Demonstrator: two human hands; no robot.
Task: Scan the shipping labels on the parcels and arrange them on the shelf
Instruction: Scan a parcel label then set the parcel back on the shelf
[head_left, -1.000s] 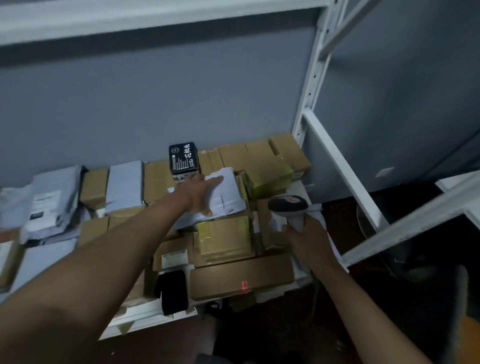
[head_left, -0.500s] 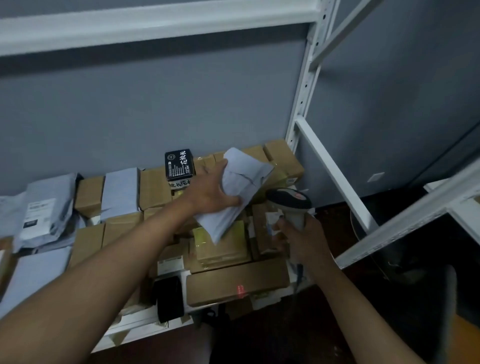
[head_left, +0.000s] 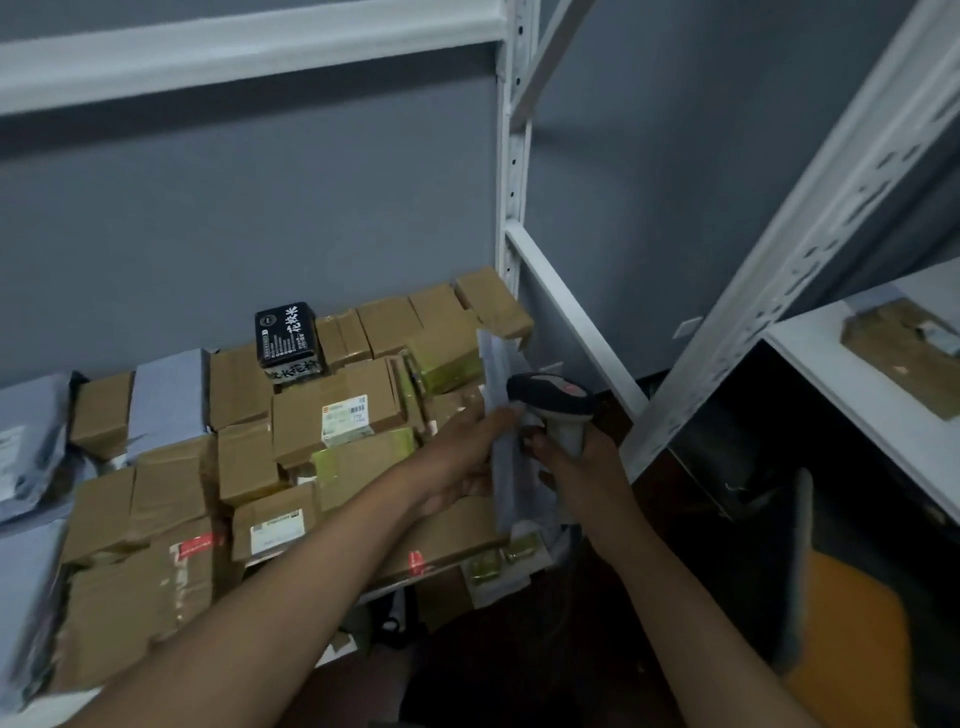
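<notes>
My left hand (head_left: 465, 460) grips a flat pale grey mailer parcel (head_left: 503, 457) and holds it upright, edge toward me, above the right end of the lower shelf. My right hand (head_left: 576, 467) grips a handheld barcode scanner (head_left: 553, 400) with a dark head and light handle, right beside the mailer, its head pointing at the mailer's face. The lower shelf holds many brown cardboard parcels (head_left: 332, 410), some with white shipping labels, and a black box (head_left: 287, 335) standing on top near the back.
Grey poly mailers (head_left: 31, 452) lie at the shelf's left end. White shelf uprights (head_left: 511, 156) and a slanted rail (head_left: 571, 317) frame the right side. Another white shelf (head_left: 852, 384) at far right carries one brown parcel (head_left: 904, 353). An orange object (head_left: 852, 649) sits low right.
My left hand lifted the grey mailer off the pile, moved it right and turned it upright. My right hand brought the scanner up against it.
</notes>
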